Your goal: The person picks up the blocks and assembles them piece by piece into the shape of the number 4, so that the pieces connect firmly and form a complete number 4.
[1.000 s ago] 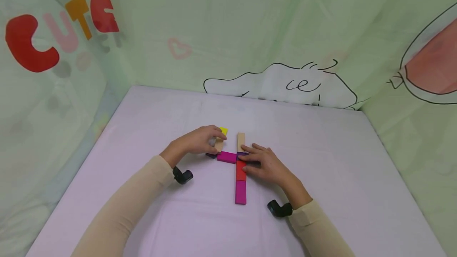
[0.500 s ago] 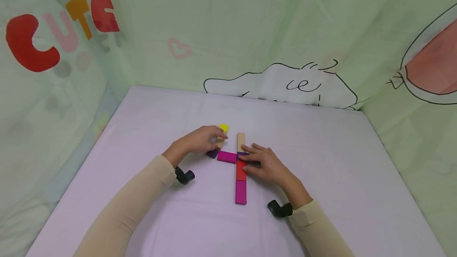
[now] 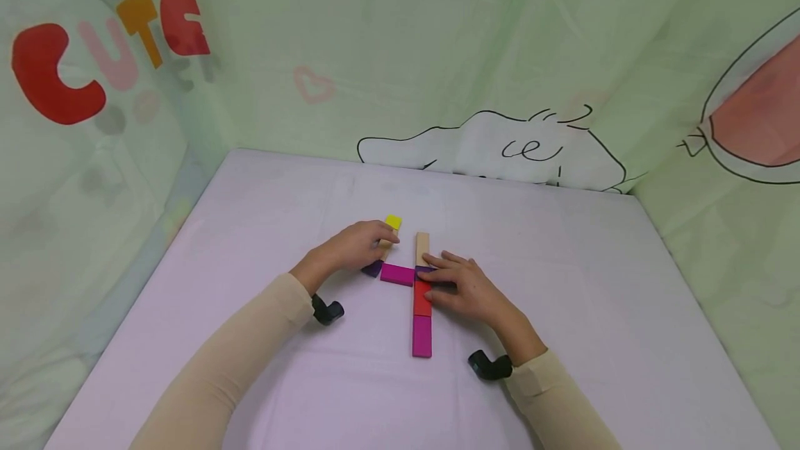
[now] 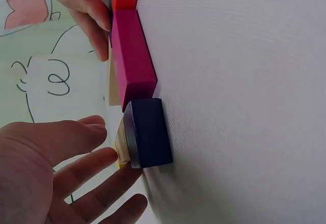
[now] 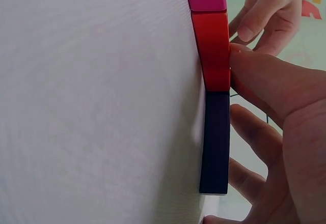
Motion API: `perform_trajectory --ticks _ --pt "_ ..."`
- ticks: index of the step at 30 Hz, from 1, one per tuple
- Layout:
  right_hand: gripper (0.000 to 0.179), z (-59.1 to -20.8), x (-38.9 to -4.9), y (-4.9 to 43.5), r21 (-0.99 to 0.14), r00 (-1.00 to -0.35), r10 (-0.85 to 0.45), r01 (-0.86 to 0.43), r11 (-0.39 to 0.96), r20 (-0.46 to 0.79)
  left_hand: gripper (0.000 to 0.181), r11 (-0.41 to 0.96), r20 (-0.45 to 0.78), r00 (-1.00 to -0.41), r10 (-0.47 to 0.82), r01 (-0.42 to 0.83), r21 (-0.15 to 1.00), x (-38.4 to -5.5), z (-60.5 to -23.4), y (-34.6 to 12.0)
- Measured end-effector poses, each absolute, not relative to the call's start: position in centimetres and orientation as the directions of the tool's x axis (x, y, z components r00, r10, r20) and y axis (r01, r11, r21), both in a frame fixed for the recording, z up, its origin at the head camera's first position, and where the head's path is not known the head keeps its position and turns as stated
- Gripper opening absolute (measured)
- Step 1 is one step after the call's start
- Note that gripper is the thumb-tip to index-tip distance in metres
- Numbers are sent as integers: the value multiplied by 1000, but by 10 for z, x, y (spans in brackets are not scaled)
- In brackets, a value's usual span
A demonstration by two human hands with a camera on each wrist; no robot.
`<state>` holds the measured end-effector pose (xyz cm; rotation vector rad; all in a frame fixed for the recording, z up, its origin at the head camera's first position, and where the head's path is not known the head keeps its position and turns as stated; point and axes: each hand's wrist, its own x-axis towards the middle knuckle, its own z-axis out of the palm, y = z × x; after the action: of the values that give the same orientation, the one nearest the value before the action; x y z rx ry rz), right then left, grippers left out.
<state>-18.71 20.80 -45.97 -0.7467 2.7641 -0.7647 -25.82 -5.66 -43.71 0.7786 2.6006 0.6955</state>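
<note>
My left hand is over a plain wooden block, its fingers loosely spread and touching or very near it. A yellow block adjoins that block's far end; a dark purple block lies at its near end. In the left wrist view the thumb shows apart from the wood. My right hand has its fingers spread, fingertips resting at a red block and another dark purple block, partly covered in the head view. A magenta block runs between the two groups.
A second plain wooden block extends away from the right group. Another magenta block follows the red one toward the body. All lie on a pale cloth-covered table, with a printed curtain behind its far edge.
My left hand has shifted slightly right, and the wooden and yellow blocks have moved a little away and right. The left dark purple block shows more. My right hand stays in place.
</note>
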Motion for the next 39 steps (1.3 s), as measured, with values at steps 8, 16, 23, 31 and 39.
perform_trajectory --ticks 8,16,23,31,39 --pt "42 -461 -188 207 -516 -860 -509 -415 750 -48 35 764 -166 -794 584 470 441 -258 -440 -49" --pt "41 -461 -187 208 -520 -861 -506 -413 748 -45 33 780 -171 -796 580 482 400 -257 -440 -47" --pt "40 -463 -188 209 -517 -860 -509 -420 745 -35 28 786 -169 -794 583 500 365 -255 -439 -46" --pt "42 -459 -188 209 -522 -858 -512 -420 743 -39 34 694 -88 -708 701 648 314 -245 -435 -40" --pt "42 -458 -187 210 -524 -857 -514 -422 740 -37 34 720 -133 -714 688 647 251 -239 -439 -29"
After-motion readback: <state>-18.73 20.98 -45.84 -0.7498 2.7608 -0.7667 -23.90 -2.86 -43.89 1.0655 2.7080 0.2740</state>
